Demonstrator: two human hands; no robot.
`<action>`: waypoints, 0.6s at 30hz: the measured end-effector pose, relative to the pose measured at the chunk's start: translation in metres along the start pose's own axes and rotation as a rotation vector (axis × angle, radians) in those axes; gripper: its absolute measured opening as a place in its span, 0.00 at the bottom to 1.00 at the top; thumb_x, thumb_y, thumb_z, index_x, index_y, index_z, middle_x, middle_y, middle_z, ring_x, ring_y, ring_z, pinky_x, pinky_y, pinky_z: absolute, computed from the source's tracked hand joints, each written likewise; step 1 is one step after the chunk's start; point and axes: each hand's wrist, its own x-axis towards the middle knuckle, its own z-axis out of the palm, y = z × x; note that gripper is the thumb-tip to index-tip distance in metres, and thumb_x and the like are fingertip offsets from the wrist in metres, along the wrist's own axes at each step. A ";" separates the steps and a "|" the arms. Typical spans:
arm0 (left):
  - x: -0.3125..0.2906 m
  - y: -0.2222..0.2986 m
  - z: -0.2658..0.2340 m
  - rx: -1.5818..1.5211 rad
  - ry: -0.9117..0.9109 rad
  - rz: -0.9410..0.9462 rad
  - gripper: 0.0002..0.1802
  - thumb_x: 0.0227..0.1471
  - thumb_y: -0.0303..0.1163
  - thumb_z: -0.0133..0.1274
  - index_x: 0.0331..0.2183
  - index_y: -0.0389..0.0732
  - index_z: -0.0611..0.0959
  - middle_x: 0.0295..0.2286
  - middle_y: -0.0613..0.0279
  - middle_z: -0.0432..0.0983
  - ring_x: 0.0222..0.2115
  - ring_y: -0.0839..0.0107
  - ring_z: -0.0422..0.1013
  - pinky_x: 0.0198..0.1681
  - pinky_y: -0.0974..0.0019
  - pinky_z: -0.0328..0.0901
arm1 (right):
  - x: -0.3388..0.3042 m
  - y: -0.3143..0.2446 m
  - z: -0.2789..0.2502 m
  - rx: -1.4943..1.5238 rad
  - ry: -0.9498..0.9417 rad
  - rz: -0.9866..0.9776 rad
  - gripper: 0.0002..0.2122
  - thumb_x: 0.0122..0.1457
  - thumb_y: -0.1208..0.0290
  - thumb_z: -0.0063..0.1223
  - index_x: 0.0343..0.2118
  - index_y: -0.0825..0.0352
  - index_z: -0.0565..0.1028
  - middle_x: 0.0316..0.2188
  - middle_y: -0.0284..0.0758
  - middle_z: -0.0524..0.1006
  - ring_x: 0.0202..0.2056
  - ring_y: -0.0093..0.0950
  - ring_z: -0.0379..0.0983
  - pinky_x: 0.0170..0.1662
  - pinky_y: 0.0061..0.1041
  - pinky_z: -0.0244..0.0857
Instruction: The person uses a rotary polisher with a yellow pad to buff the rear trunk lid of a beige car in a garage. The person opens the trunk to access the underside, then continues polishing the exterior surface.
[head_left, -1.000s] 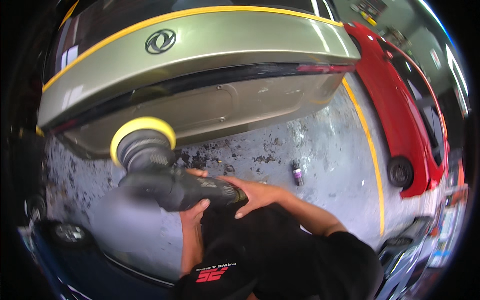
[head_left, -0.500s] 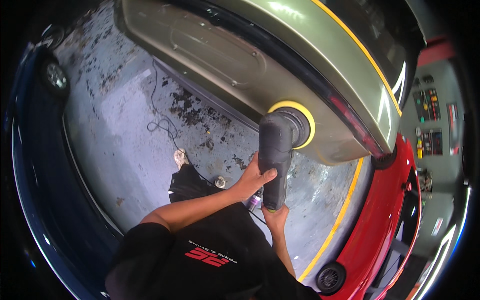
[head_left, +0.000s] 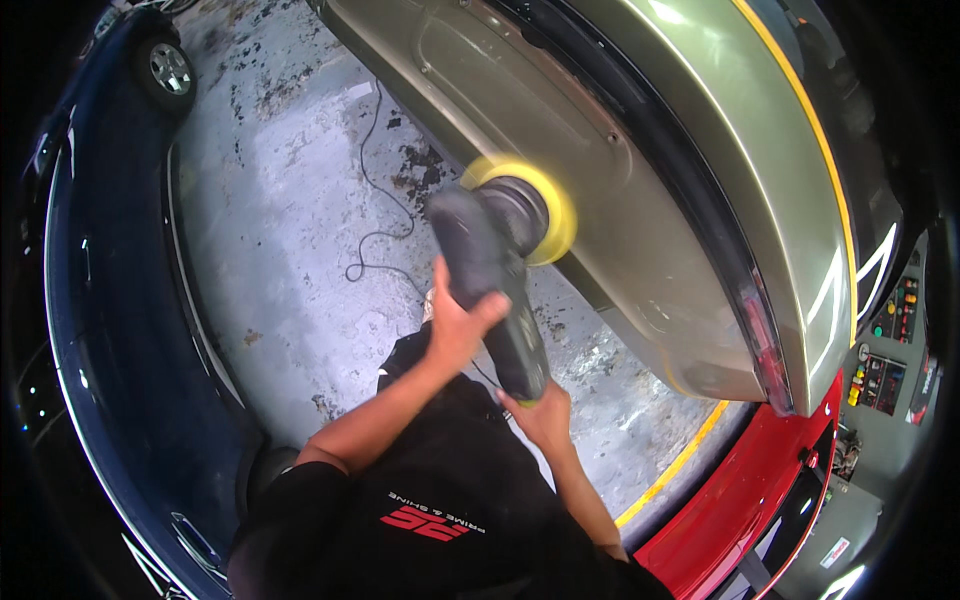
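Note:
A black polisher (head_left: 474,248) with a yellow pad (head_left: 563,222) is in both my hands. My left hand (head_left: 458,328) wraps round the middle of its body, thumb over the top. At the rear end of its handle, my right hand (head_left: 541,414) is closed, with part of the grip hidden. The pad overlaps the lower edge of a gold-olive car's rear panel (head_left: 640,265); its outline is smeared, and whether it touches the paint I cannot tell.
A thin black cord (head_left: 366,190) trails over the worn grey floor (head_left: 270,270). On the left stands a dark blue car (head_left: 120,330). A red car (head_left: 745,490) is at the lower right, beside a yellow floor line (head_left: 675,465). Tools hang on the right wall.
Both hands have carried the polisher to the left and slightly up in the picture, and it tilts more. The whole view has shifted too, with the cars lying farther right. Its pad is now blurred.

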 end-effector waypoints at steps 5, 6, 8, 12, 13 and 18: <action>0.058 0.027 -0.025 -0.088 0.109 0.030 0.48 0.51 0.46 0.71 0.62 0.36 0.65 0.49 0.56 0.74 0.48 0.67 0.73 0.54 0.62 0.69 | 0.064 -0.029 -0.008 0.026 -0.260 -0.026 0.30 0.49 0.53 0.75 0.47 0.72 0.78 0.37 0.53 0.83 0.41 0.52 0.81 0.45 0.43 0.75; 0.053 0.025 -0.023 -0.080 0.121 0.020 0.48 0.51 0.47 0.72 0.63 0.36 0.64 0.49 0.56 0.74 0.48 0.67 0.73 0.55 0.62 0.69 | 0.059 -0.028 -0.015 0.052 -0.292 -0.039 0.30 0.49 0.53 0.75 0.47 0.72 0.77 0.37 0.53 0.83 0.41 0.52 0.81 0.45 0.43 0.75; 0.043 0.019 -0.022 -0.016 0.126 0.039 0.50 0.50 0.47 0.72 0.64 0.36 0.64 0.50 0.56 0.74 0.49 0.67 0.72 0.56 0.61 0.67 | 0.050 -0.024 -0.021 0.119 -0.344 -0.034 0.31 0.49 0.53 0.74 0.48 0.72 0.76 0.36 0.53 0.83 0.41 0.52 0.81 0.46 0.43 0.75; 0.052 0.012 -0.037 -0.057 0.197 0.011 0.54 0.49 0.46 0.72 0.66 0.37 0.61 0.52 0.56 0.72 0.51 0.66 0.71 0.57 0.60 0.66 | 0.066 -0.038 -0.017 0.094 -0.365 -0.030 0.32 0.49 0.53 0.73 0.50 0.73 0.75 0.34 0.53 0.83 0.39 0.52 0.82 0.44 0.44 0.76; 0.059 0.012 -0.048 -0.068 0.233 0.006 0.54 0.49 0.46 0.72 0.67 0.37 0.60 0.52 0.56 0.72 0.50 0.66 0.71 0.57 0.59 0.67 | 0.080 -0.046 -0.011 0.045 -0.358 -0.050 0.32 0.49 0.54 0.73 0.51 0.73 0.75 0.34 0.53 0.83 0.38 0.52 0.82 0.43 0.44 0.76; 0.159 0.028 -0.131 -0.205 0.213 0.020 0.40 0.60 0.57 0.57 0.60 0.37 0.69 0.48 0.52 0.78 0.44 0.61 0.77 0.50 0.55 0.75 | 0.166 -0.099 0.049 -0.130 -0.277 -0.156 0.27 0.49 0.52 0.71 0.40 0.73 0.75 0.28 0.53 0.81 0.33 0.55 0.81 0.38 0.47 0.75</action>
